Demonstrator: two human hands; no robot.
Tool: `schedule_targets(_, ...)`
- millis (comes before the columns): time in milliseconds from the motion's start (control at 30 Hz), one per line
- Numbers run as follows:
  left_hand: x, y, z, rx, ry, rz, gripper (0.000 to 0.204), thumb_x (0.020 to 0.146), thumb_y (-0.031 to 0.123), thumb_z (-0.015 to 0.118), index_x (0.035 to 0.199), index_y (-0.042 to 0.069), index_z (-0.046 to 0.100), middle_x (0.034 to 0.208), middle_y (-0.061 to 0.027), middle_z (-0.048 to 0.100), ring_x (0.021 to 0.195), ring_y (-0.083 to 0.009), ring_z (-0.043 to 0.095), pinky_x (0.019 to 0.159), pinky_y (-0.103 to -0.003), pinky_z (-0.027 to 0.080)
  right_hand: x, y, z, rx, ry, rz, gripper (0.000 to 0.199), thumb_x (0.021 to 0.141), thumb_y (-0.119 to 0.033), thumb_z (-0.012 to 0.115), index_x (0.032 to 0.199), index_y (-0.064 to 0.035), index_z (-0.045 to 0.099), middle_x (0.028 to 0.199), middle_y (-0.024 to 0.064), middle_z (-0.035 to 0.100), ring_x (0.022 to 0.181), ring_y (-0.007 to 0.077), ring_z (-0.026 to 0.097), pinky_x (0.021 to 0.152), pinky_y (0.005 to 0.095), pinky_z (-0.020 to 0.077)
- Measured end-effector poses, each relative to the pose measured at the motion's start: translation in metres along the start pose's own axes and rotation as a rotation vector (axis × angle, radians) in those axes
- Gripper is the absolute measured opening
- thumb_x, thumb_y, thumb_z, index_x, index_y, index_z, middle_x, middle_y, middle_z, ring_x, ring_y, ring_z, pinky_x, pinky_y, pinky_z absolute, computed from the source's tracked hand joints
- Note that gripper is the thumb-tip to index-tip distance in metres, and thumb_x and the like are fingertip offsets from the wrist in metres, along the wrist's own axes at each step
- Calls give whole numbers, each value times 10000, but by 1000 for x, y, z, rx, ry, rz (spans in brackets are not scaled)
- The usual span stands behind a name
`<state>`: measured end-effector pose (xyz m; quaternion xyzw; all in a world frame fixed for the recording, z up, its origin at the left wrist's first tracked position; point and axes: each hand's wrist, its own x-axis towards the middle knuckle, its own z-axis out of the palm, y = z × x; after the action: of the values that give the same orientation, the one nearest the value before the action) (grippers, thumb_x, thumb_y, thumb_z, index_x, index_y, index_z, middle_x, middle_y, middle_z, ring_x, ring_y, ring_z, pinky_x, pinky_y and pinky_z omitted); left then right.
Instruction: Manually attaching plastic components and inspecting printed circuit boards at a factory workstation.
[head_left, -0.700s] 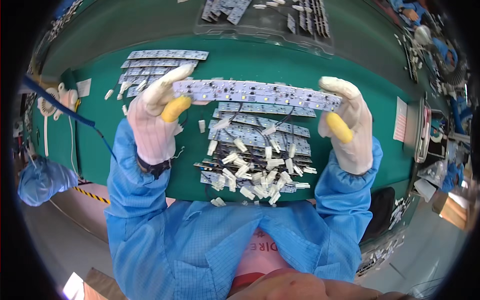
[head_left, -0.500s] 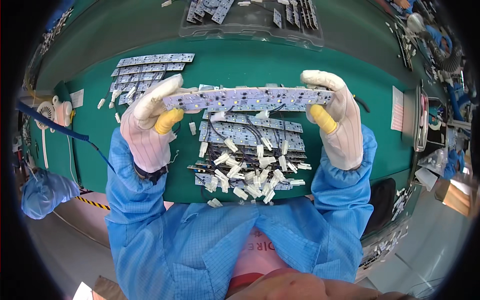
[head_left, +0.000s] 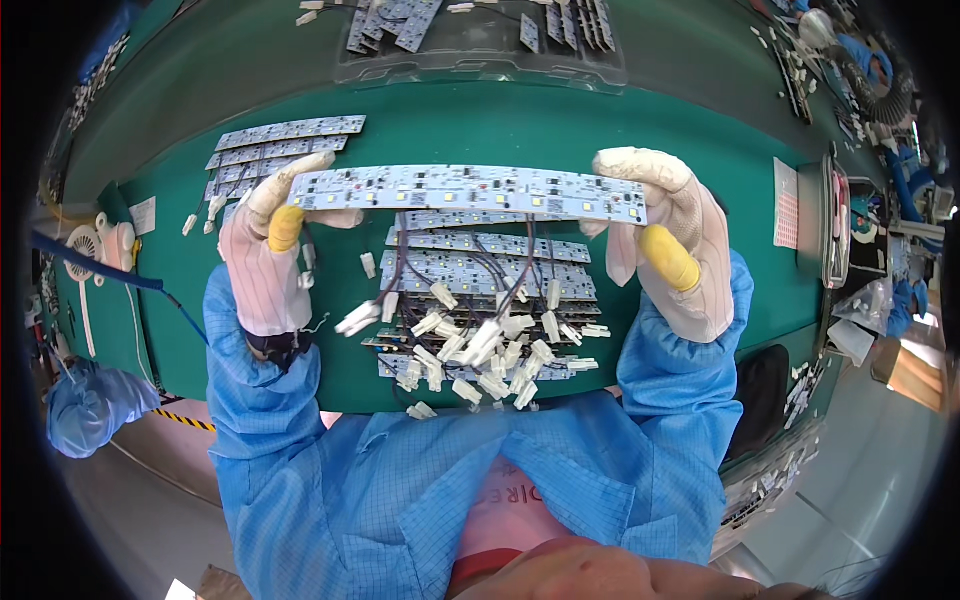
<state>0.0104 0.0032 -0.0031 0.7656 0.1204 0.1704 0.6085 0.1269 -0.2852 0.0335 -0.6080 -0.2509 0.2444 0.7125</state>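
A long white LED circuit board [head_left: 420, 187] is held level by its two ends above the bench. My left hand [head_left: 268, 255], in a white striped glove with a yellow thumb cover, grips the left end. My right hand [head_left: 685, 235], gloved the same way, pinches the right end. Two dark cables hang from the board and end in white plug connectors [head_left: 484, 343]. Below it lies a stack of similar LED boards [head_left: 500, 272], with many white connectors heaped at its near side. Part of that stack is hidden behind the held board.
Another pile of LED boards [head_left: 290, 130] lies on the green mat at the far left. A clear plastic tray [head_left: 480, 72] with more boards stands at the back. To the left are a small white fan [head_left: 88, 252] and a blue coiled cord [head_left: 100, 260].
Both hands have shifted slightly left, and the board looks nearer and larger. Its cables and connectors now dangle over the stack; the connectors were up close under the board before.
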Motion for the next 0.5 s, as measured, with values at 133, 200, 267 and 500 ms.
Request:
schedule_targets(133, 1, -5, 2, -106, -11, 19, 489, 889, 374, 592, 1164, -30, 577, 874, -108, 683, 752, -117, 618, 696, -221, 472, -2, -2, 3, -19, 51, 41, 658, 793, -397, 704, 1197, 67, 472, 836, 115, 593, 613, 83, 505, 553, 178, 370)
schedule_targets(200, 0, -8, 3, -151, 27, 34, 488, 866, 352, 631, 1166, -30, 575, 929, -115, 678, 793, -139, 638, 690, -213, 479, -2, 3, -2, -47, 44, 12, 540, 791, -341, 704, 1174, 0, 533, 917, 99, 623, 608, 72, 506, 542, 189, 397)
schedule_targets(267, 1, -7, 7, -222, 79, 53, 503, 837, 317, 670, 1184, -30, 559, 1027, -130, 659, 803, -147, 651, 684, -213, 489, -2, 5, -3, -80, 85, -61, 494, 801, -300, 694, 1164, -1, 540, 944, 77, 603, 630, 69, 498, 551, 188, 393)
schedule_targets(500, -8, -9, 4, -302, 29, 86, 586, 786, 290, 720, 1232, -29, 515, 1112, -160, 629, 799, -190, 660, 760, -276, 507, 1, 5, -3, -88, 95, -60, 418, 834, -237, 661, 1162, -8, 541, 931, 56, 586, 625, 69, 473, 571, 196, 384)
